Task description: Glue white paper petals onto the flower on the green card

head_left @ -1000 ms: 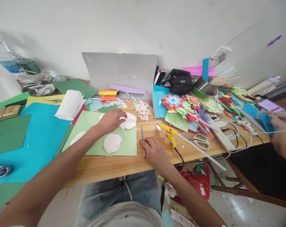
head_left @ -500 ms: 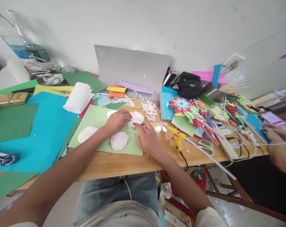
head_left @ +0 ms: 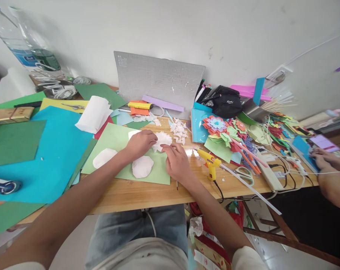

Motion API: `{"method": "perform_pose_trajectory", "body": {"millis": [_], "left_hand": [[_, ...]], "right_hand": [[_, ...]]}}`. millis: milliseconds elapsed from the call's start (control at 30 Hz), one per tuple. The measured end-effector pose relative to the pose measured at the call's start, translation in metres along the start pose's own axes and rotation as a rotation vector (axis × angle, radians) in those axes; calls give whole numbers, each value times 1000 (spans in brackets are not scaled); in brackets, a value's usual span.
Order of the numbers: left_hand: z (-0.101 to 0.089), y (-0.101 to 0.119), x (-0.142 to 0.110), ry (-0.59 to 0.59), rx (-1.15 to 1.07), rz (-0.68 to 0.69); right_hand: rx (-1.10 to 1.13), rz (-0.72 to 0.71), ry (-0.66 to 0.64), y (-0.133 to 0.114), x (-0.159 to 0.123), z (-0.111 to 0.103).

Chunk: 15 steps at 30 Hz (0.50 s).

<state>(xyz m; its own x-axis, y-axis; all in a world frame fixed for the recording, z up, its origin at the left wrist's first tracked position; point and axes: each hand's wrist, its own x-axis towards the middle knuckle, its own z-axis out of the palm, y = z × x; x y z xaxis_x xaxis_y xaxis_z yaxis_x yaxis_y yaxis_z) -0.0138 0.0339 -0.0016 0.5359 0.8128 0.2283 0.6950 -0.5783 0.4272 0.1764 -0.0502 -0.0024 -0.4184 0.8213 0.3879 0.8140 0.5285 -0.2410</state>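
Note:
A frilled white paper piece (head_left: 161,140) lies over the right part of a light green sheet (head_left: 157,175), between my two hands. My left hand (head_left: 141,144), fingers curled together, grips its left edge. From the right, my right hand (head_left: 177,163) has thumb and forefinger pinched at its lower right edge. Two more rounded white paper pieces rest on the sheet: one (head_left: 142,167) below my hands, another (head_left: 104,157) at the left, partly behind my left forearm. Part of a further white piece (head_left: 133,133) shows behind my left hand.
White scraps (head_left: 178,129) lie behind my hands. At the right are a yellow glue gun (head_left: 210,161), scissors (head_left: 245,174), paper flowers (head_left: 216,123) and a power strip (head_left: 271,172). A white roll (head_left: 92,114) stands left. Another person's hands (head_left: 324,159) are at far right.
My right hand's fingers have shifted slightly at the edge of the frilled white paper piece. My left hand keeps its place, and the view has moved a little.

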Motion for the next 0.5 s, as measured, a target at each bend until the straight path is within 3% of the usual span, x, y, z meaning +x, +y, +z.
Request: {"method": "perform_pose_trajectory", "body": {"millis": [267,367,500], "left_hand": [[2,-1,0,20,-13,-14],[0,-2,-3,48,-54,2],[-13,-5,7,168,-181,-52]], "right_hand": [[-54,-27,-61,-1,2,6],[-20,-5,-2,-2,-5,-3],[71,79,156,-1,-23,-17]]}}
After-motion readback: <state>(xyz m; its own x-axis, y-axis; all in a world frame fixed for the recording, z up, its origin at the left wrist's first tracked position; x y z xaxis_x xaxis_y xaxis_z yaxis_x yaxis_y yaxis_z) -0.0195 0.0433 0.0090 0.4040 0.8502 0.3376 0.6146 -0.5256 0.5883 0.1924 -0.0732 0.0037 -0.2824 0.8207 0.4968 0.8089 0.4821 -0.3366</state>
